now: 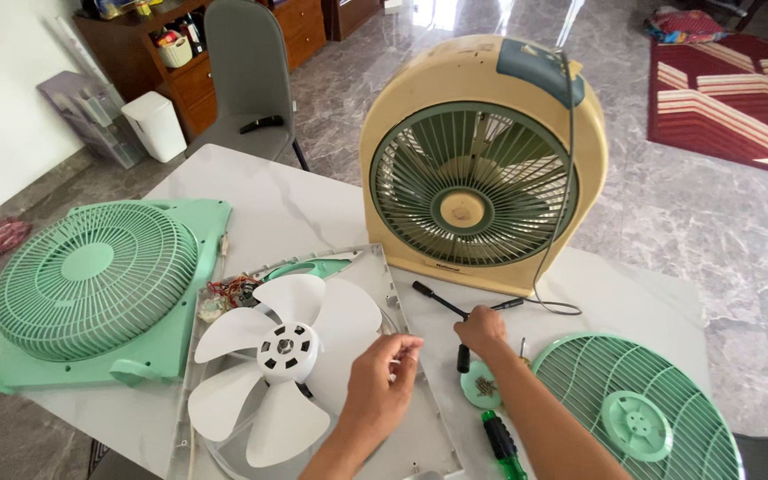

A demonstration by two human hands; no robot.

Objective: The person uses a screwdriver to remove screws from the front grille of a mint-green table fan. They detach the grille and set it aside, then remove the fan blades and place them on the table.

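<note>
My left hand is over the right edge of the grey fan housing, fingers curled in together near the rim, pinched as if on something tiny, though I can't tell what, if anything, sits between them. My right hand is just past it, fingertips closed on the middle of the black-handled tool that lies slanting across the white marble table. The white three-blade impeller sits on its hub in the housing, just left of my left hand, with a tangle of coloured wires at the top-left corner. Below my right wrist there's a small green cap holding what look like little screws, and a green screwdriver beside my forearm. The loose green grille lies at my right, the green front panel with its grille at my left, and the cream box fan stands upright behind everything, its black cord trailing down onto the table right by the tool. The risks, as I judge them: my forearm sits very close to that cap, so a careless sweep could scatter the screws; the cord could snag the tool as I lift it; and anything small slipping from my left fingers could drop under the blades.
</note>
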